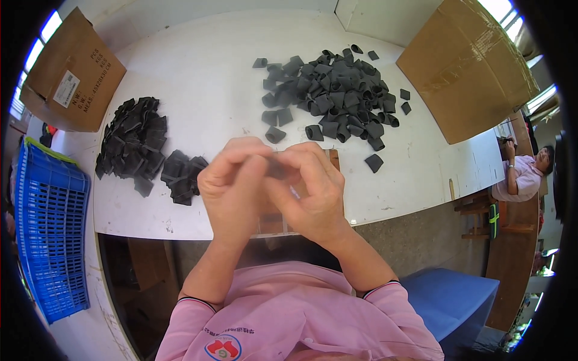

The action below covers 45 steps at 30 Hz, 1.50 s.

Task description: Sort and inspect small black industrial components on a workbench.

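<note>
A small dark grey fabric-like piece (pixel 276 169), blurred, is pinched between the left hand (pixel 233 185) and the right hand (pixel 314 191), presumably for two-sided control. On the white tabletop (pixel 205 72), flat black fabric pieces (pixel 133 141) and dark grey fabric tubes (pixel 340 90) are heaped apart, apparently sorted.

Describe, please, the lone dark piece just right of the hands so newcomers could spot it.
On the white table, find the largest dark heap, beyond the right hand. Off its near right side lies the lone dark piece, apart from it and nearer the table's front.
</note>
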Each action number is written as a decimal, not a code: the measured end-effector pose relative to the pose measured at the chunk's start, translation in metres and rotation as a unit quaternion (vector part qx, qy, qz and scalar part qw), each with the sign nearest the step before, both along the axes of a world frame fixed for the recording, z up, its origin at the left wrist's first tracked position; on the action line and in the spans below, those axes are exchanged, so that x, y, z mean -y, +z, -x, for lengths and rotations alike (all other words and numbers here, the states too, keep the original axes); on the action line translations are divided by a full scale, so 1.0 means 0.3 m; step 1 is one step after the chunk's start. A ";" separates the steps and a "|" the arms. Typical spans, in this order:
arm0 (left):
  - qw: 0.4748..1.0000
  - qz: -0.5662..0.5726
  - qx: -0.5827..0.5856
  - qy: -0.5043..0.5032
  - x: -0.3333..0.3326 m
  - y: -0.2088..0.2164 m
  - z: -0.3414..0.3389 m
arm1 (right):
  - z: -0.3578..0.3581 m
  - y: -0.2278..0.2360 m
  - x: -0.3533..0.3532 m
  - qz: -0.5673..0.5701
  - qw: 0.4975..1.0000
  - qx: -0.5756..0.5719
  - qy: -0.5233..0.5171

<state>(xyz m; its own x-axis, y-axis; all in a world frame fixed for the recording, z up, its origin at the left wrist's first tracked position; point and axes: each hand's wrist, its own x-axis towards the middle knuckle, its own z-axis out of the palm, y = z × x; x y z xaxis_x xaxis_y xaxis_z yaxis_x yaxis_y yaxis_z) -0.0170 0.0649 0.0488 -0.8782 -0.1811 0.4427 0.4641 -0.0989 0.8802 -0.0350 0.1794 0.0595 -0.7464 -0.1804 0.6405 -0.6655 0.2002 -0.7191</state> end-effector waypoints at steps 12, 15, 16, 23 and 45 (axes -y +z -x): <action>0.921 -0.371 0.089 -0.079 0.002 -0.054 -0.032 | 0.024 -0.045 -0.009 -0.027 0.998 -0.049 -0.007; 0.956 -0.279 0.081 -0.039 0.012 -0.039 -0.031 | 0.014 -0.052 -0.003 -0.021 0.998 -0.052 -0.011; 0.969 -0.230 0.088 -0.015 0.013 -0.028 -0.031 | 0.015 -0.053 -0.007 -0.031 0.998 -0.054 -0.017; 0.979 -0.017 0.204 0.010 0.022 -0.031 -0.042 | 0.003 -0.033 -0.013 -0.058 0.997 -0.051 -0.022; 0.778 0.503 0.156 0.342 0.380 -0.434 -0.010 | -0.110 -0.194 -0.045 -0.100 0.918 0.361 0.128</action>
<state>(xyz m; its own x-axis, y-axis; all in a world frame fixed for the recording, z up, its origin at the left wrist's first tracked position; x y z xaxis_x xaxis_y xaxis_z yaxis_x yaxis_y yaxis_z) -0.0140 -0.0491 -0.0812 -0.8211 -0.3533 0.4483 -0.1461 0.8893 0.4333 -0.0021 0.1929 0.0012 -0.8803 -0.4694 -0.0692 -0.0739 0.2796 -0.9573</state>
